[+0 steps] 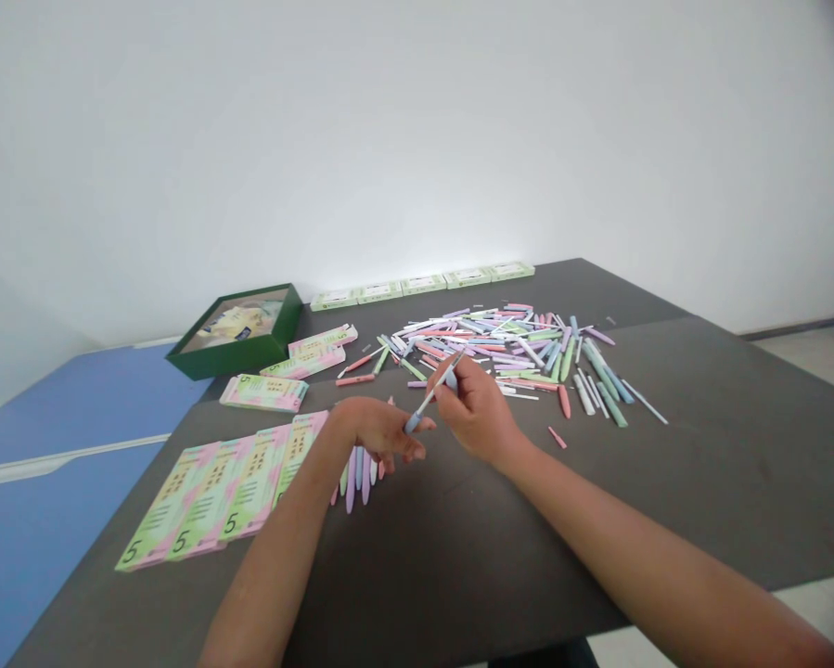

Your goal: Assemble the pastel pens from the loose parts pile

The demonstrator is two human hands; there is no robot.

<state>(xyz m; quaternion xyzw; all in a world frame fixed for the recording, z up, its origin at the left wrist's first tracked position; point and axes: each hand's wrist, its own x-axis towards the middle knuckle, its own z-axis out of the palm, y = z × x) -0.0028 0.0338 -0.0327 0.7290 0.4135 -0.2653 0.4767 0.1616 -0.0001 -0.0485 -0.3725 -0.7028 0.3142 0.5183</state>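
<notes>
Over the middle of the bench (pixel 701 445), between its near and far edges, we hold a blue-and-white pen (pixel 428 403): our left hand (pixel 381 427) pinches its lower blue end, our right hand (pixel 481 413) its upper part. Loose pen parts (pixel 514 358) heap toward the far edge; printed cartons (pixel 250 492) overlap near the left edge.

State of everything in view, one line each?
Held pen: slanted, between both hands
Left hand: at pen's lower end, grip unclear
Right hand: closed on pen's upper part
Green box: open, contents showing
Loose pens: heaped, scattered
Near cartons: flat, overlapping
Far boxes: flat, end to end
</notes>
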